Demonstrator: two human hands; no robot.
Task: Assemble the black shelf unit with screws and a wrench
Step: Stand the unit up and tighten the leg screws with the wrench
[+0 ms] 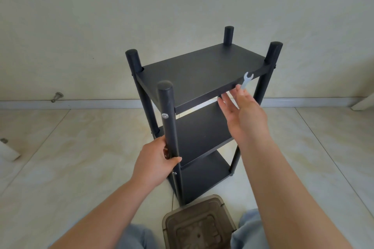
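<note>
Three shelves are already hung between four posts, so this black shelf unit [200,70] looks pretty much built to me. Going near to far, using the unit as the reference: right in front of its base sits a brownish plastic stool [199,224] between the knees, and the unit itself stands upright on the tiled floor [60,157], with a plain wall well behind it.

Left hand [155,161] has its grip wrapped around the nearest front post [169,127], about level with the middle shelf, steadying it. One silver screw head [165,116] shows on that post just above the hand, and another peeks out just below it. Right hand [240,113] is up at the front edge of the top shelf, fingers mostly straight, with the little silver wrench [246,81] pinched at the fingertips; the thumb side is hidden, so I can't say how firmly.

Orientation-wise, the unit's long axis runs straight up and down, posts pointing at the ceiling. The wrench also stands roughly vertical, open jaw upward, just touching the shelf edge visually.

My guess at what's left: a final snug-up of the screws, maybe the far right post.
</note>
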